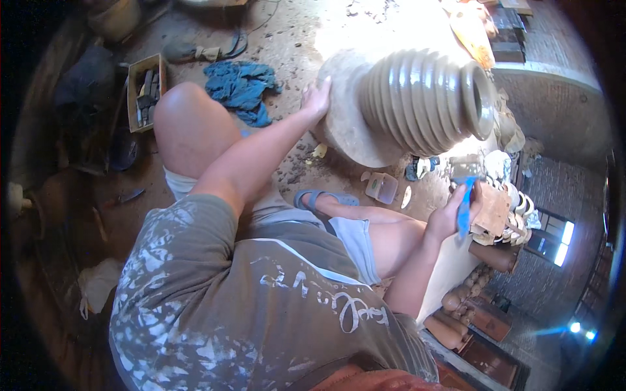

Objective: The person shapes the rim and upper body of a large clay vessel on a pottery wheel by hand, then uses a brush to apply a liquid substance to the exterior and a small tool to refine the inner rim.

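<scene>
I am touching the wheel's (343, 130) left edge with the left hand (317, 99), its grip unclear, and gripping a brush (464, 218) in the right hand (446, 218); a ridged pot (414, 99) is standing within the wheel's edges.

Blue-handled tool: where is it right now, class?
In the head view, the blue-handled tool is right of centre, in the right hand, appearing below the ribbed clay pot.

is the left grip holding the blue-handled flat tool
No, the blue-handled flat tool is in the right grip, while the left grip is at the edge of the round grey disc.
</scene>
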